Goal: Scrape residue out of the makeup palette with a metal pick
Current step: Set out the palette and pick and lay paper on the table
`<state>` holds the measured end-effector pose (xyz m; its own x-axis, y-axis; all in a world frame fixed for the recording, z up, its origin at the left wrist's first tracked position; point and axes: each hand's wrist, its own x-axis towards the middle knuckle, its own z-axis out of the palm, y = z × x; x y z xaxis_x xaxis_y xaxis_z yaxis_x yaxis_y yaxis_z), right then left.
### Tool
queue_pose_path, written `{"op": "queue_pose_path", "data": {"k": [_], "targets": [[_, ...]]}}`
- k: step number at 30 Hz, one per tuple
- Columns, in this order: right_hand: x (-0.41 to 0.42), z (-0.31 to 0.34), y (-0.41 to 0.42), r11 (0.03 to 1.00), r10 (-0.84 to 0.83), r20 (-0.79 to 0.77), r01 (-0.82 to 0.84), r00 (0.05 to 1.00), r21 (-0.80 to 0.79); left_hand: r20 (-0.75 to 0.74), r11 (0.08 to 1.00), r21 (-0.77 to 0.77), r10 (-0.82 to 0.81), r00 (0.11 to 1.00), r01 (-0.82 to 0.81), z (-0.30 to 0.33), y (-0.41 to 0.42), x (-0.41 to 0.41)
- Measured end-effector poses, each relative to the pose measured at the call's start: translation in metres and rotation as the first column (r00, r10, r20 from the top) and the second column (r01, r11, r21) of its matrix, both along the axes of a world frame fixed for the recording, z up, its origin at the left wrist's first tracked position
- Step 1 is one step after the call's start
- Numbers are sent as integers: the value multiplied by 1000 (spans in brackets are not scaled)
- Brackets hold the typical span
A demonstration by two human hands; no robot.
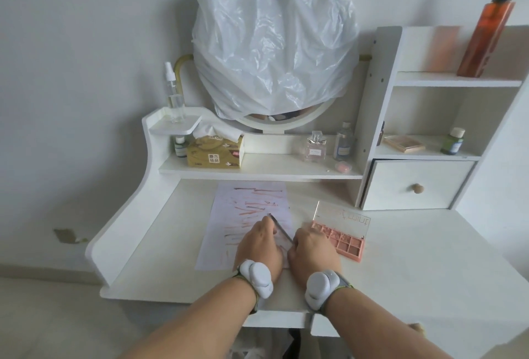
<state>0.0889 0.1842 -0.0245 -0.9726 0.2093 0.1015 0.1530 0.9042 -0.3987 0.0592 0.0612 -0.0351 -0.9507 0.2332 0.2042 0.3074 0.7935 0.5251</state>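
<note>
A pink makeup palette (345,239) lies open on the white desk, its clear lid (342,217) tilted up behind it. A thin dark metal pick (282,229) runs between my hands, its tip resting on a sheet of paper (229,215) streaked with brown and pink smears. My right hand (313,252) grips the pick's lower end, just left of the palette. My left hand (259,244) rests on the paper with its fingers at the pick's upper end. Both wrists wear grey bands.
A shelf behind holds a tissue box (214,152), perfume bottles (315,148) and a spray bottle (174,95). A round mirror covered by a plastic bag (272,43) stands above. At right are a drawer unit (415,186) and an orange pump bottle (486,29).
</note>
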Motion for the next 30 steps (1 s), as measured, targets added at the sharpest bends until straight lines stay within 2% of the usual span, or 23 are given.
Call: {"op": "queue_pose_path", "data": {"k": [2,4,9,11,13,16,19,23,27,30], "targets": [[1,-2,0,1000,-3,-18,3,1000,-22,49,1000,10,-20,999,19,8,-3,-4],[1,-4,0,1000,6,-22,-6,1000,-23,30,1000,10,-14,999,14,30,-9,-21],[-4,-12,4,1000,26,-30,-26,999,7,-261,986,-43,143,955,-159,133,-33,-96],[-5,-15,5,999,36,-29,-36,999,2,-294,952,-192,175,940,-237,167,-42,-124],[-6,-17,7,999,51,-25,-51,998,-1,-222,887,-379,189,957,-263,189,-50,-149],[-6,-18,9,998,59,-22,-59,998,-11,-67,758,-618,211,975,-206,199,-50,-171],[-8,-19,10,998,66,-30,-66,997,-23,-35,617,-774,180,983,-141,192,-39,-178],[-6,-18,10,996,75,-35,-77,997,-45,-133,657,-702,256,957,-274,187,-37,-180],[-5,-17,11,994,88,-40,-90,995,-59,-261,782,-450,347,901,-432,200,-44,-190],[-4,-16,10,994,86,-63,-90,994,-66,-338,865,-200,380,861,-460,207,-51,-189]]}}
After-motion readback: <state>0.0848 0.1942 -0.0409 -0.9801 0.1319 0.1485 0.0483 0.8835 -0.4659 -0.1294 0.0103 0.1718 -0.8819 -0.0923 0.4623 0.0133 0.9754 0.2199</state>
